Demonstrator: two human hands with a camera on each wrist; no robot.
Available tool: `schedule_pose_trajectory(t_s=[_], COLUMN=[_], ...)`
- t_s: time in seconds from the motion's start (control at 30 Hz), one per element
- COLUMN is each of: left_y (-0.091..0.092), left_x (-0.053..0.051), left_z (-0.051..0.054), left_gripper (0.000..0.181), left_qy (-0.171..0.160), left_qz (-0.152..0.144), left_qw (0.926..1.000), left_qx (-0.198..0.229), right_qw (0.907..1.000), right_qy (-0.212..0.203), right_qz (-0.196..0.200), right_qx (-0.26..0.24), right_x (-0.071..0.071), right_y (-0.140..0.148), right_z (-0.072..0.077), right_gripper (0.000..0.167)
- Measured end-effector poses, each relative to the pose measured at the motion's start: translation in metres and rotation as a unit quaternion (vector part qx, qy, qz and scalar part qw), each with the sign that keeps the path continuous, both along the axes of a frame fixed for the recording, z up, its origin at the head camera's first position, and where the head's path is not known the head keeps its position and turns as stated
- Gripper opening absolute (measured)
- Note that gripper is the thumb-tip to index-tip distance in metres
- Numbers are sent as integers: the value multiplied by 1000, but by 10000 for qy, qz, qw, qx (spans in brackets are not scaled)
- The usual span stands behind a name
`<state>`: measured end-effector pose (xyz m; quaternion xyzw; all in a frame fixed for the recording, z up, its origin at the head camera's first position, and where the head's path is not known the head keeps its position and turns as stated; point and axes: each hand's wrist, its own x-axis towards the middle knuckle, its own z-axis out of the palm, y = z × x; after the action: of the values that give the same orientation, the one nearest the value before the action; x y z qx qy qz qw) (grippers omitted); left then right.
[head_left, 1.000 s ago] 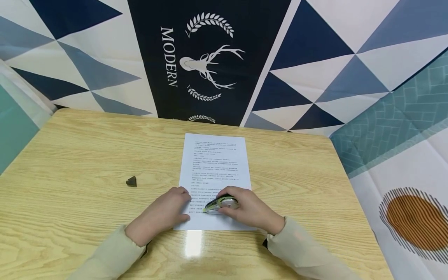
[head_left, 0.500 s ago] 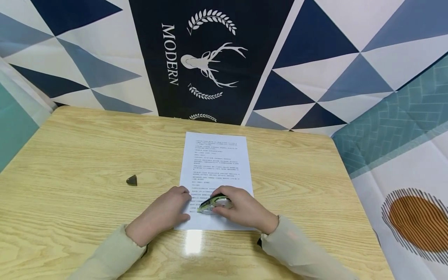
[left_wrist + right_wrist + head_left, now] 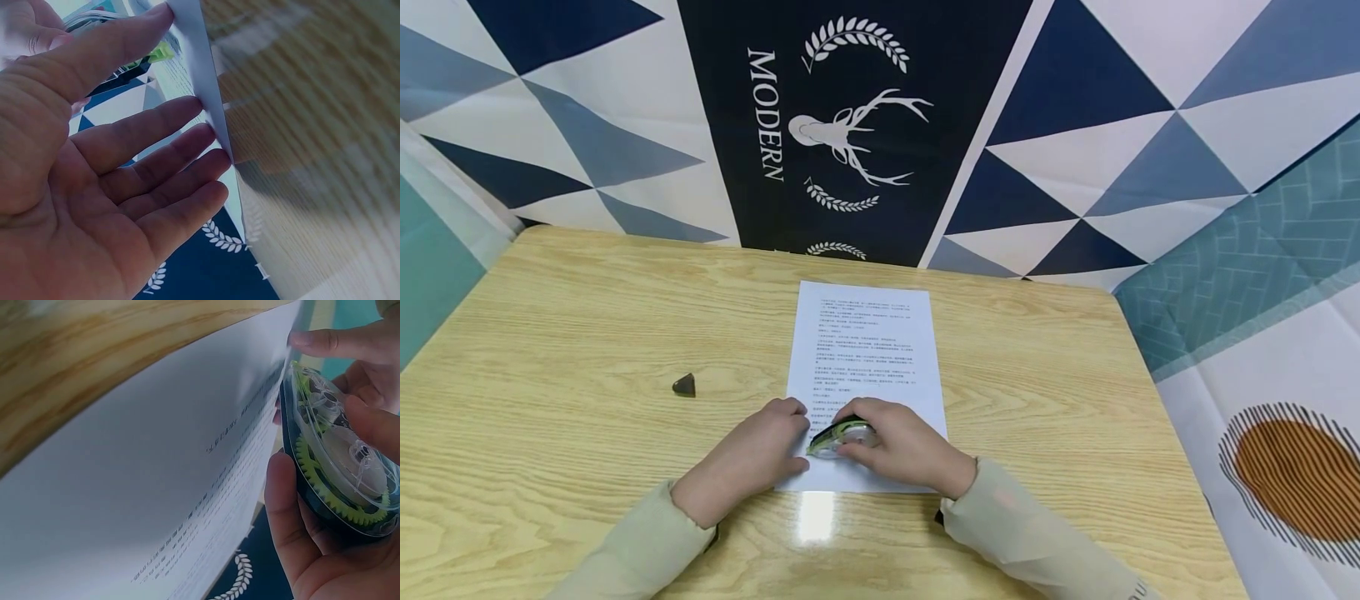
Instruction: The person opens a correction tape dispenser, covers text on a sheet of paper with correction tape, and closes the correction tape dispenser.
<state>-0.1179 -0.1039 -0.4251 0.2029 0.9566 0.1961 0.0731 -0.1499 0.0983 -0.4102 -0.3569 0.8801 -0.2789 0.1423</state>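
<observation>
Correction tape (image 3: 844, 432) is gripped by the right hand (image 3: 904, 443) beside the left hand (image 3: 747, 454), whose relaxed fingers touch paper (image 3: 868, 350).

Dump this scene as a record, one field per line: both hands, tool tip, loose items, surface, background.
left hand: touches white printed paper sheet near its left edge
right hand: grips green-and-black correction-tape dispenser with clear casing
tool tip: toward left hand, at the sheet's lower part; contact unclear
loose items: small dark wedge-shaped piece, left of sheet
surface: light wood-grain table
background: navy, blue and white triangle-patterned hanging, with white deer head
</observation>
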Motion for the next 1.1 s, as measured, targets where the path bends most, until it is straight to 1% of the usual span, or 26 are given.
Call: schedule_pose_trajectory(t_s=[0.13,0.33,0.5,0.8,0.9,1.1], left_y=[0,0,-1,-1,0,1], left_x=[0,1,3,2,2,2], left_z=[0,-1,0,1,1,2], left_gripper=[35,36,36,35,36,38], left_qy=[34,82,94,129,110,-79], left_qz=[-33,-36,-13,-36,-40,84], left_qw=[10000,10000,9999,9999,9999,9999], left_qx=[13,-18,-49,-83,-84,-37], right_qw=[9999,9994,9982,9955,9945,9941], right_qy=[112,160,285,457,504,479], right_qz=[70,120,234,442,454,438], right_qx=[106,290,473,705,803,875], right_x=[0,2,2,-1,-1,-1], right_y=[-2,-4,-5,-8,-7,-4], right_z=[0,0,1,7,9,9], right_gripper=[28,29,29,27,26,25])
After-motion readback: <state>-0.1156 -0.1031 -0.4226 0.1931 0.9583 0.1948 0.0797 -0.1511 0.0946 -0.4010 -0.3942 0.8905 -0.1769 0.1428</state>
